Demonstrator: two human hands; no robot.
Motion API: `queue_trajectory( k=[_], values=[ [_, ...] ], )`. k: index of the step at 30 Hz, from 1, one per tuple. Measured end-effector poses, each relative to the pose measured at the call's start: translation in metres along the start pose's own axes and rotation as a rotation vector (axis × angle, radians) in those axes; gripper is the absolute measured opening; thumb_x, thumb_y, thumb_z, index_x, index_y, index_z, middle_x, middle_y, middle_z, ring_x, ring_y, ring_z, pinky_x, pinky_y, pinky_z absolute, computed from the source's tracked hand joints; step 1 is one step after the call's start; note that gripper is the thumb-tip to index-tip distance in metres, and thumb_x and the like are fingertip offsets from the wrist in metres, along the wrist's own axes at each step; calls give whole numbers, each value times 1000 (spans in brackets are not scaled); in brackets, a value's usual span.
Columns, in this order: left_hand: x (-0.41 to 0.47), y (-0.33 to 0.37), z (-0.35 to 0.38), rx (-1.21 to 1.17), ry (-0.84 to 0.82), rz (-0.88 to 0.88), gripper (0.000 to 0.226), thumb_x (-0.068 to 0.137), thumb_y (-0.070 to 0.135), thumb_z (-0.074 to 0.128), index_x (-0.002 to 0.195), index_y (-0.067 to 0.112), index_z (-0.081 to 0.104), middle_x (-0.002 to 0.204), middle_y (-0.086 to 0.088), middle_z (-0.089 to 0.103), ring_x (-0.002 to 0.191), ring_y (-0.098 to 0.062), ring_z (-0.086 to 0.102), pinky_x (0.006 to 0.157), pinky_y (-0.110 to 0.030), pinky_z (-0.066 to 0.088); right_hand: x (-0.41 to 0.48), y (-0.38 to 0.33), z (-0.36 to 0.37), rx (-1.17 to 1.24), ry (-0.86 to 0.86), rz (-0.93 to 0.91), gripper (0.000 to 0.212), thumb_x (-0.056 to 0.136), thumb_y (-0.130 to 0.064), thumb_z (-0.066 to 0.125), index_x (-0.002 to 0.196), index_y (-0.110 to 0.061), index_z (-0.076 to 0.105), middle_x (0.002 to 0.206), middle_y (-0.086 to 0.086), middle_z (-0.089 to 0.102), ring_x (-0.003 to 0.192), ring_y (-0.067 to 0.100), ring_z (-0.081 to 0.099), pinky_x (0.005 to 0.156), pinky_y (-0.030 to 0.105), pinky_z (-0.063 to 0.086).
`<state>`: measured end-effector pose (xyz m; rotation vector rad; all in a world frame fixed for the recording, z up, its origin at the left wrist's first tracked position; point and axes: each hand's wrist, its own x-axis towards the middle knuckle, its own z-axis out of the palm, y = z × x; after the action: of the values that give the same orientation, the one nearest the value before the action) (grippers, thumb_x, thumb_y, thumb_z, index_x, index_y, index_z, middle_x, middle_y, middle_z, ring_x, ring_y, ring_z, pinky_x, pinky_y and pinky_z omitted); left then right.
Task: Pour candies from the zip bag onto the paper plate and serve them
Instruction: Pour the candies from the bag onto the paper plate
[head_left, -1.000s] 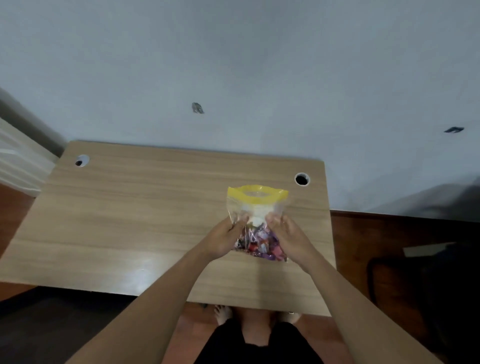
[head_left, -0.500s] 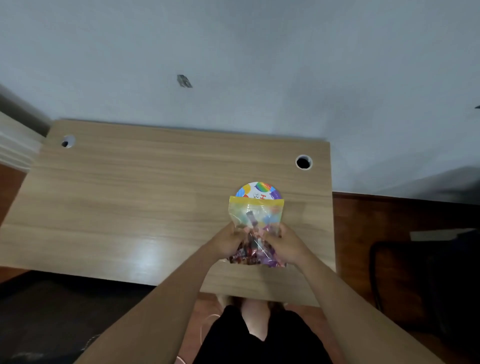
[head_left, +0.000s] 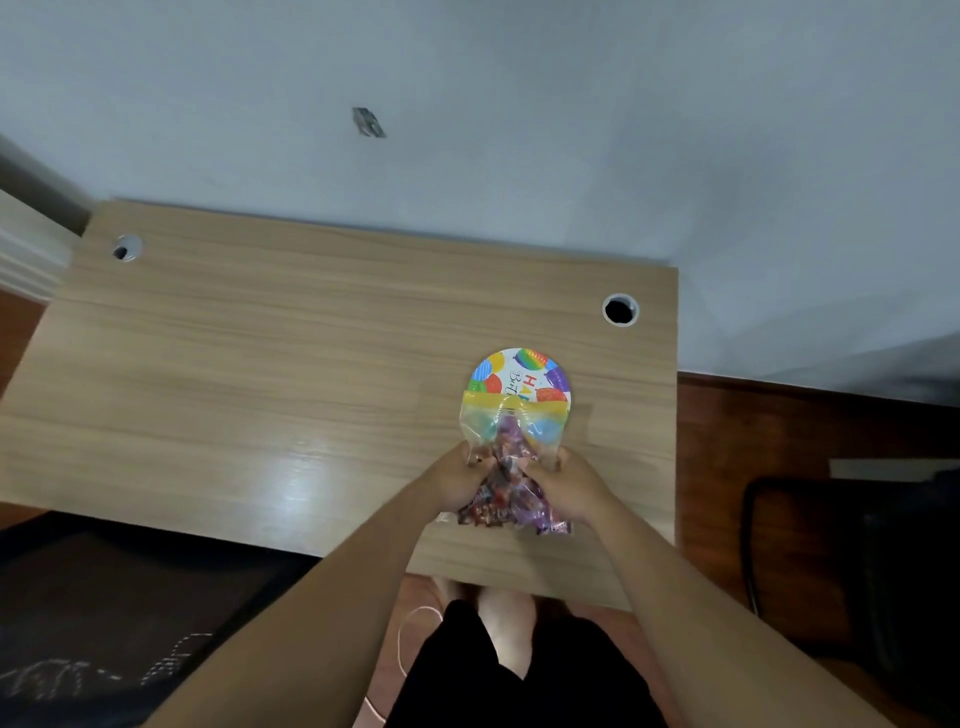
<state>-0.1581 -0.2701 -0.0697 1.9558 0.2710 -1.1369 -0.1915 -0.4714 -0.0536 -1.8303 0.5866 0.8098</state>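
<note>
A clear zip bag (head_left: 511, 441) with a yellow top band lies tilted forward, its mouth over a colourful paper plate (head_left: 522, 371) on the wooden desk (head_left: 260, 389). Wrapped candies (head_left: 506, 499) in red and purple fill the bag's near end, and some have slid toward the mouth. My left hand (head_left: 452, 480) grips the bag's left side and my right hand (head_left: 569, 483) grips its right side. The near half of the plate is hidden behind the bag.
Two round cable holes sit in the desk, one at the far left (head_left: 124, 249) and one at the far right (head_left: 620, 309). A grey wall (head_left: 519, 130) rises right behind the desk. A dark chair (head_left: 852, 571) stands to the right on the wooden floor.
The bag has tipped from upright to leaning forward, with its mouth lowered toward the plate. Candies have shifted toward the mouth. The plate has come into view.
</note>
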Motion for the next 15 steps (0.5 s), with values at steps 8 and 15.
queue_trajectory(
  k=[8, 15],
  values=[
    [4, -1, 8, -43, 6, -17, 35, 110, 27, 55, 142, 14, 61, 128, -11, 73, 120, -28, 70, 99, -36, 55, 8, 11, 2, 3, 2, 51, 37, 103, -42, 69, 127, -13, 69, 121, 10, 78, 109, 28, 74, 92, 35, 55],
    [8, -13, 9, -58, -9, -37, 46, 102, 40, 64, 143, 18, 61, 123, -15, 76, 111, -27, 74, 99, -44, 60, 11, 20, 4, 0, 12, 74, 41, 101, -44, 71, 125, -11, 69, 115, 8, 76, 107, 27, 73, 81, 31, 51]
  ],
)
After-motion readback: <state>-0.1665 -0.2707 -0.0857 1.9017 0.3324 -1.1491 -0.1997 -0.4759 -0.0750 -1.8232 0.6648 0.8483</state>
